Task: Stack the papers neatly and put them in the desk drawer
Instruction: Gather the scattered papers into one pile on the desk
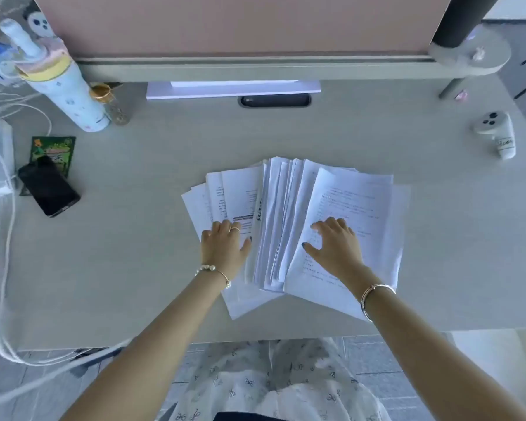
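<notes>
- Printed papers (281,220) lie fanned out, unstacked, on the desk (134,268).
- Left hand (225,241) rests flat, fingers spread, gripping nothing.
- Right hand (336,243) presses flat too.

Pale wood-grain desk (134,268) under even daylight, backed by a pink partition (225,22) on a grey rail (255,66), with a dark cable grommet (274,100) set in the top, a black post (465,16) at the right rear corner, and grey floor tiles (377,360) below.
</notes>
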